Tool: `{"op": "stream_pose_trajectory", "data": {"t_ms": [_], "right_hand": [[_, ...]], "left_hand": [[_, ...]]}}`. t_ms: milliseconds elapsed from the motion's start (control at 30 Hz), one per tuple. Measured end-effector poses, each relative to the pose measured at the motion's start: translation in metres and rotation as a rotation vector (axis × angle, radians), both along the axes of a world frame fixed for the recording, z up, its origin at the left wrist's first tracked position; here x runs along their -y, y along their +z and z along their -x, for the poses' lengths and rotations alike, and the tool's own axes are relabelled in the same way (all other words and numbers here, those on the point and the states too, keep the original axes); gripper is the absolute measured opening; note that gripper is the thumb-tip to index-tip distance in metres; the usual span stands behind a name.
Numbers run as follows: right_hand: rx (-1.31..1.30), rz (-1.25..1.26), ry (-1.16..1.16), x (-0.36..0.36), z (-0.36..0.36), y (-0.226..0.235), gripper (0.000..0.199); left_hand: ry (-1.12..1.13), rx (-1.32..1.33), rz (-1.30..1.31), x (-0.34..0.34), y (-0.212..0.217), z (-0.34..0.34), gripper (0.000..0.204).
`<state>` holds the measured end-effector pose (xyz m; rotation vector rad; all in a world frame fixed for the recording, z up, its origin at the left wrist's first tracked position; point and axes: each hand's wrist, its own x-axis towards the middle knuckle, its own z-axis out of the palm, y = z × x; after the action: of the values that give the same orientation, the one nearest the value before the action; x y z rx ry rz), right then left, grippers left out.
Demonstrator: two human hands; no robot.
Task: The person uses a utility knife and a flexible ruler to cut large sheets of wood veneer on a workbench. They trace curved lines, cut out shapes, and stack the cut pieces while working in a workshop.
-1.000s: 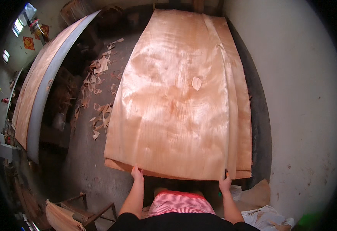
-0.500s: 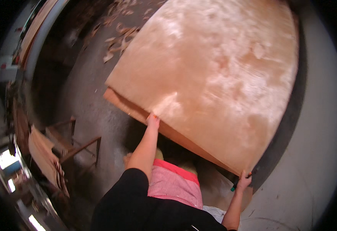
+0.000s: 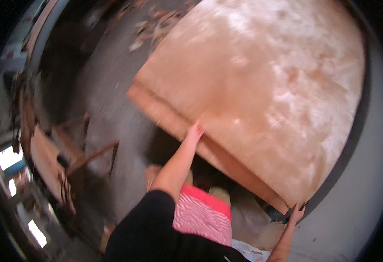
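Grey concrete floor [image 3: 112, 87], veneer stack [image 3: 265, 87], wood scraps [image 3: 152, 30]

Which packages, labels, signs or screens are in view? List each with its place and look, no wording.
None can be made out; the picture is blurred.
What does show: the left hand and the right hand on the near edge of a stack of thin, pale brown veneer sheets.
Wooden frames stand at the left on the grey floor.
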<state>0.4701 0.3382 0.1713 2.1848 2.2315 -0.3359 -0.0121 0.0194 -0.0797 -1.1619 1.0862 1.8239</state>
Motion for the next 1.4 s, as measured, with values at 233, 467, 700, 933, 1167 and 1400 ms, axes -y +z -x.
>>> {"op": "stream_pose_trajectory", "data": {"t_ms": [233, 467, 700, 933, 1167, 1400], "right_hand": [[-0.234, -0.014, -0.077, 0.085, 0.024, -0.016, 0.037], [-0.427, 0.071, -0.199, 0.109, 0.050, -0.069, 0.029], [-0.420, -0.048, -0.148, 0.122, 0.080, -0.027, 0.029], [-0.357, -0.023, -0.148, 0.103, 0.067, -0.056, 0.030], [-0.152, -0.161, 0.006, 0.096, 0.060, -0.062, 0.040], [-0.017, -0.070, 0.051, 0.065, 0.039, -0.064, 0.053]], "left_hand": [[0.122, -0.038, 0.134, 0.052, -0.032, -0.014, 0.027], [0.134, -0.077, 0.282, 0.053, -0.031, 0.010, 0.020], [0.096, -0.126, 0.231, 0.040, -0.025, 0.017, 0.022], [0.063, -0.122, 0.267, 0.032, -0.019, 0.010, 0.019], [0.156, -0.226, 0.183, 0.045, -0.024, 0.023, 0.030], [0.013, -0.167, 0.281, 0.037, -0.016, 0.036, 0.022]]}}
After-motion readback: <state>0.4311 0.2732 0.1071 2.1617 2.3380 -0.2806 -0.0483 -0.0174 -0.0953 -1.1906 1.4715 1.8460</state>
